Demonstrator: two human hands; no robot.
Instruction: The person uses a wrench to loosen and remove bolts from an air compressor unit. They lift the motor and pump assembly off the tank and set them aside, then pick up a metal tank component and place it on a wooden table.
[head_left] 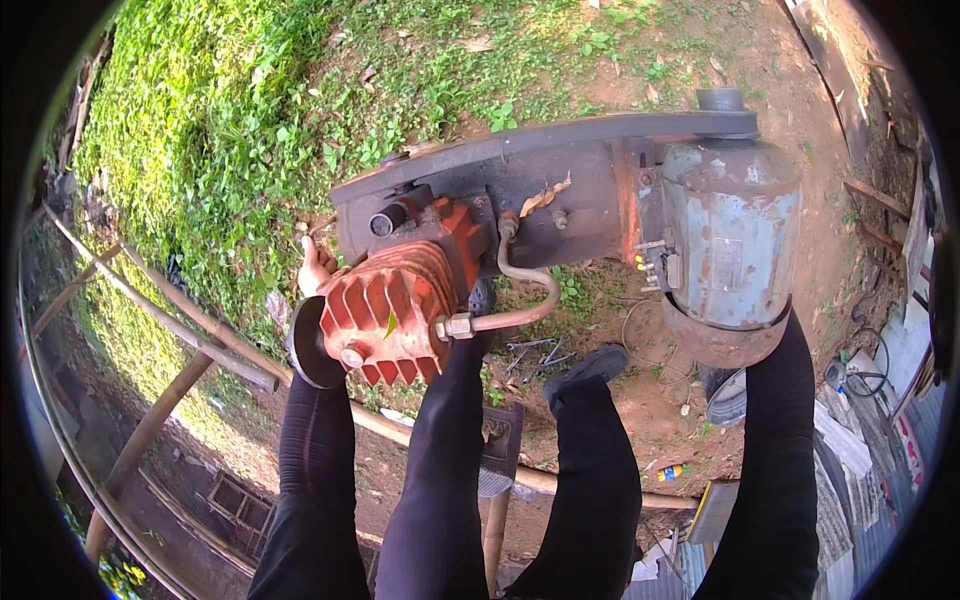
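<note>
In front of me is a belt-driven air compressor unit. Its red finned pump head is at the left, and a weathered blue-grey electric motor is at the right. A dark plate joins them, with a drive belt along the far edge. A bent metal pipe runs from the pump head. My left hand grips at the pump's left side, behind a round dark disc; its palm is hidden. My right forearm reaches up behind the motor, which covers the hand.
Several wrenches lie on the dirt between my feet. Bamboo poles cross at the left and behind my legs. Corrugated sheets and scrap lie at the lower right. Grass grows at the far left.
</note>
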